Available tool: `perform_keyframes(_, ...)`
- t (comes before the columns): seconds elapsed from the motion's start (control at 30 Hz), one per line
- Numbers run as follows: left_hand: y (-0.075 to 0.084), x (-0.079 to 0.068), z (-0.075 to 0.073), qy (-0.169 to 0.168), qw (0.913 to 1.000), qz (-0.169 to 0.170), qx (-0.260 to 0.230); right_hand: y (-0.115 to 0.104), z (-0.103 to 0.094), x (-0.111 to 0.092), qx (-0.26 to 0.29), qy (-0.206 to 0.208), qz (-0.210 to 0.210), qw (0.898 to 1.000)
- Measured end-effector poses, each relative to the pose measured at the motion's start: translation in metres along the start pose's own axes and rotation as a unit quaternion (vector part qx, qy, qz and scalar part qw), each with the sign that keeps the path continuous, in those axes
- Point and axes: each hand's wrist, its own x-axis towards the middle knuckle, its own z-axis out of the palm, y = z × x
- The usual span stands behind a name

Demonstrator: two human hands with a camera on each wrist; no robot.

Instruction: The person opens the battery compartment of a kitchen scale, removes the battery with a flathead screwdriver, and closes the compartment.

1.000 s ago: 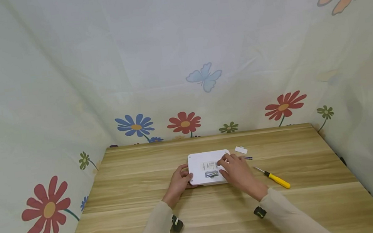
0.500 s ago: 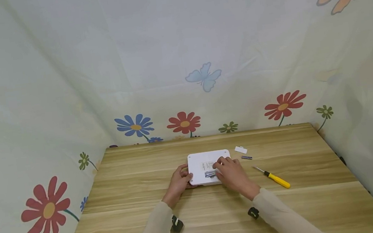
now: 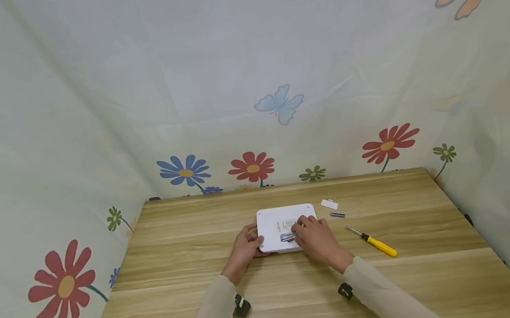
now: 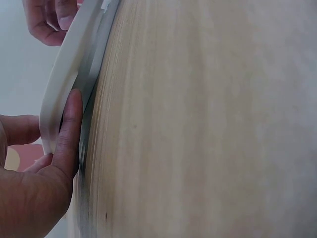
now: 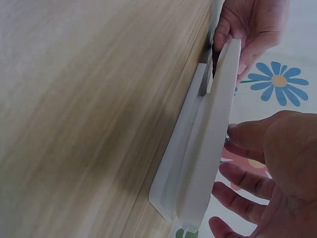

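A flat white device with rounded corners lies face down on the table, its printed label and open battery compartment turned up. My left hand grips its left edge, thumb on top and fingers underneath, as the left wrist view confirms. My right hand is over the right part of the device, fingertips at the compartment. In the right wrist view, its thumb and index finger pinch a small metallic piece, apparently a battery, at the device's surface. The fingers partly hide the compartment.
Beyond the right hand lie a small white battery cover and loose batteries. A screwdriver with a yellow handle rests farther right. The wooden table ends at a patterned fabric wall.
My right hand has moved left from the device's right edge to the battery compartment, uncovering the loose batteries on the table. The left hand and device have stayed put.
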Motion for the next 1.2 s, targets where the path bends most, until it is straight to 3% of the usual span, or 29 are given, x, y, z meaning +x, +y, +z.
perform_keyframes(0.37,0.0,-0.001,0.001,0.003,1.0,0.001,-0.002,-0.002,0.001,0.003,-0.008,-0.002,0.001,1.0)
perform_keyframes(0.93,0.002,-0.004,0.001,0.001,1.0,-0.001,0.006,-0.002,0.001,0.01,0.012,-0.04,0.008,0.999)
perform_keyframes(1.2,0.001,-0.003,0.001,0.002,1.0,-0.002,-0.003,0.0,0.001,0.012,-0.004,-0.054,-0.008,0.998)
